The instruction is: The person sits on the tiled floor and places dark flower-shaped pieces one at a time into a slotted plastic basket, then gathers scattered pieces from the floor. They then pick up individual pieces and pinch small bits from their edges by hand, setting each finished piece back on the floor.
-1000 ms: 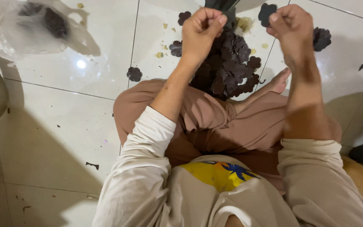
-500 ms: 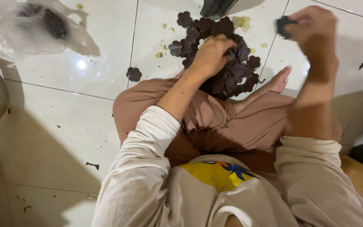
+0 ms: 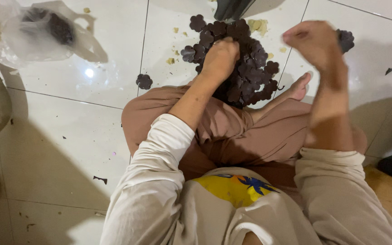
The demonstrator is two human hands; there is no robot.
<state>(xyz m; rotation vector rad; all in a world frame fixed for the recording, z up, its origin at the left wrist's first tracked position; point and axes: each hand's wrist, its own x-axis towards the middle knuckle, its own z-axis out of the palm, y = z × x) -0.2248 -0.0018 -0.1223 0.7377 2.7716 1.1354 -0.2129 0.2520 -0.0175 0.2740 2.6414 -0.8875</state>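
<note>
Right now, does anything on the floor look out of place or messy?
Yes. One dark flower-shaped piece lies alone on the white tile, apart from the pile under the left hand. Yellowish crumbs and small dark scraps are scattered about.

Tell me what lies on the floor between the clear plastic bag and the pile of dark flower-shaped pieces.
In the head view, one stray dark piece lies on the white tile between the plastic bag and the pile, plus a few pale crumbs; otherwise bare tile.

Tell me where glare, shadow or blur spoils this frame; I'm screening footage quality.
Head view: a bright glare spot shines on the white floor tile; heavy shadow falls left of the seated person; the raised right hand looks slightly motion-blurred; the left hand on the dark flower-shaped pieces is sharper.
</note>
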